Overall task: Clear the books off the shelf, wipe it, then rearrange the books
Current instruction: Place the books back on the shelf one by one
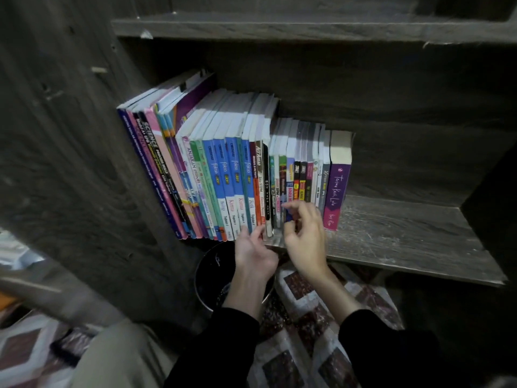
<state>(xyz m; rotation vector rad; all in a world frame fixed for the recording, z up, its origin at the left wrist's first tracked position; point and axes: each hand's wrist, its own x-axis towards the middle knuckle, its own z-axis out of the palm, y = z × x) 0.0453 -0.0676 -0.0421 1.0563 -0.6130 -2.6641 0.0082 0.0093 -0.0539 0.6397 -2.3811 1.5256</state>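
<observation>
A row of upright books [223,175] fills the left half of a dark wooden shelf [405,233], tall ones at the left, short ones further right. A purple book [337,191] ends the row. My left hand [253,252] reaches to the bottom of the tall blue and orange spines, fingers straight against them. My right hand [305,233] is at the foot of the short books, its curled fingers pinching a small blue spine [288,217]. Motion blur smears both hands.
The shelf's right half is bare wood. A higher shelf board [279,26] runs above, and a wooden side panel [84,135] stands at the left. A black round bin [212,275] sits under the shelf on a patterned mat [302,345].
</observation>
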